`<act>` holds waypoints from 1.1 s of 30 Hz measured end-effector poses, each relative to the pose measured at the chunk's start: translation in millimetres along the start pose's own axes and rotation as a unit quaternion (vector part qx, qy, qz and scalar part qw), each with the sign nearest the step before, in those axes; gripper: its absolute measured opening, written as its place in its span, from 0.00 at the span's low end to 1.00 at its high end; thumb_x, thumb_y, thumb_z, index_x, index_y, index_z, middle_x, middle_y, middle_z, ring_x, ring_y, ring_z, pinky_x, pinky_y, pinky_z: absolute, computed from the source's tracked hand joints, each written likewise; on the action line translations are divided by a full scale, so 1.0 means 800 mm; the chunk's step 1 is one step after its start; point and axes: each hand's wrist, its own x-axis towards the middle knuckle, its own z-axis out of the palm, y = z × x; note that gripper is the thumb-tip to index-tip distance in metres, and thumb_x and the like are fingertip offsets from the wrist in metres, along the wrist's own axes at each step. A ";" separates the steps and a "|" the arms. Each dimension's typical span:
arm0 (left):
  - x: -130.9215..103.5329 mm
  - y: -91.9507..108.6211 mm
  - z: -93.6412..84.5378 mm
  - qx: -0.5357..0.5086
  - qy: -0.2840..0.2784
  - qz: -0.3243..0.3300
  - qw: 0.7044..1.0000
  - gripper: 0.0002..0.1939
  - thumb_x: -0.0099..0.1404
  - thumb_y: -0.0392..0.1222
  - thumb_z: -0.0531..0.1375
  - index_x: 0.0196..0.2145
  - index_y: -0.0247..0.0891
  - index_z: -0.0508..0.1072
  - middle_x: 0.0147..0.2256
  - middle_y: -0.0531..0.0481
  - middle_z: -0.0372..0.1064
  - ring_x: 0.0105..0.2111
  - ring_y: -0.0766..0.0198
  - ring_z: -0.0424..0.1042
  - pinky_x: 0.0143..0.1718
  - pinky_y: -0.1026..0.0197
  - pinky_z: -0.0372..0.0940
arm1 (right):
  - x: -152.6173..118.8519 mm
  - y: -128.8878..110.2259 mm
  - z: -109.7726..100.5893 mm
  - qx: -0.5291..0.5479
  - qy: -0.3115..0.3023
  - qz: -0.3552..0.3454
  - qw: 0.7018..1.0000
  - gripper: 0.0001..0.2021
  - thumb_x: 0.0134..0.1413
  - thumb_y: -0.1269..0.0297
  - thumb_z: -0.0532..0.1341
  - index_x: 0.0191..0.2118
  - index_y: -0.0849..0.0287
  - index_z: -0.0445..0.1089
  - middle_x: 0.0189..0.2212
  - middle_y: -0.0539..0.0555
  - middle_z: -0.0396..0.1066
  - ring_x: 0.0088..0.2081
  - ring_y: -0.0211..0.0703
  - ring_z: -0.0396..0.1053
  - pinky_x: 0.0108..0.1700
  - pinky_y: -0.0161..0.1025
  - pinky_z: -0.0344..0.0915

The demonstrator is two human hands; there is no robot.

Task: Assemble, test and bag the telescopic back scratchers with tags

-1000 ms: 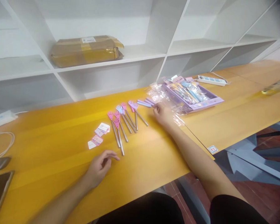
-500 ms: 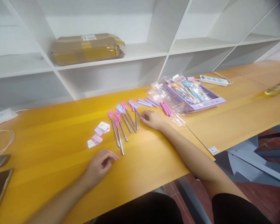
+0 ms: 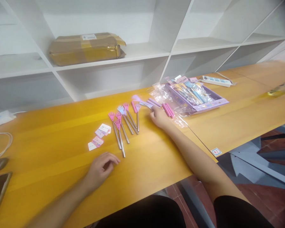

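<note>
A blurred lilac hand-shaped scratcher [image 3: 137, 98] is being held by its rod end in the closed fingers of the right hand [image 3: 159, 116], its head being pointed away to the left. The left hand [image 3: 102, 167] is being rested on the table [image 3: 142, 161], half curled, a narrow gap being left between thumb and fingers, nothing being held.

Between the two hands, a stretch of bare wood is being shown, bounded by the table's front edge nearer the body. The right forearm is being laid across that edge, a seam being seen just beyond its outer side.

A fanned group of scratchers with metal rods [image 3: 122, 128] is being spread between the hands, its nearest rod tip being set close to the left fingertips. Three pink tubes [image 3: 168, 110] are being seen just beside the right hand, on its right. Farther right, packaged pieces [image 3: 192, 91] are being held in a purple box [image 3: 210, 106]. Small cards [image 3: 104, 128] are being scattered beyond the left hand.
</note>
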 end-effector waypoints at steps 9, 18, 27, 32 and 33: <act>-0.002 -0.001 -0.001 0.018 -0.009 0.006 1.000 0.12 0.73 0.32 0.56 0.40 0.43 0.79 0.41 0.46 0.81 0.42 0.55 0.78 0.45 0.55 0.70 | 0.026 0.045 0.004 -0.104 0.059 0.150 0.981 0.19 0.71 0.53 0.56 0.58 0.59 0.71 0.46 0.67 0.80 0.56 0.64 0.74 0.54 0.51 0.68; -0.002 -0.001 -0.001 0.015 -0.005 0.020 1.000 0.12 0.73 0.32 0.56 0.40 0.44 0.78 0.41 0.47 0.80 0.42 0.56 0.78 0.45 0.56 0.70 | 0.029 0.048 0.009 -0.109 0.047 0.164 0.979 0.17 0.68 0.56 0.59 0.50 0.63 0.77 0.49 0.72 0.79 0.61 0.64 0.73 0.55 0.48 0.69; -0.006 0.002 0.002 -0.025 -0.001 -0.027 0.999 0.11 0.75 0.35 0.56 0.42 0.42 0.79 0.42 0.46 0.79 0.42 0.57 0.76 0.47 0.56 0.68 | 0.011 0.009 -0.032 0.091 0.086 0.171 0.977 0.19 0.66 0.51 0.56 0.38 0.60 0.77 0.28 0.59 0.73 0.33 0.52 0.70 0.36 0.43 0.64; -0.005 -0.002 0.001 -0.170 0.050 -0.081 0.981 0.15 0.77 0.50 0.59 0.56 0.41 0.71 0.39 0.48 0.74 0.36 0.60 0.71 0.41 0.58 0.66 | -0.063 -0.093 -0.005 0.262 -0.068 0.088 0.959 0.26 0.66 0.41 0.56 0.42 0.60 0.78 0.20 0.48 0.62 0.22 0.39 0.56 0.25 0.38 0.57; -0.004 -0.003 0.000 -0.186 0.057 -0.077 0.978 0.18 0.77 0.52 0.59 0.58 0.41 0.70 0.36 0.50 0.72 0.34 0.61 0.68 0.39 0.59 0.64 | -0.083 -0.116 0.005 0.293 -0.105 0.061 0.948 0.26 0.64 0.38 0.59 0.40 0.60 0.78 0.21 0.48 0.63 0.22 0.38 0.57 0.26 0.37 0.58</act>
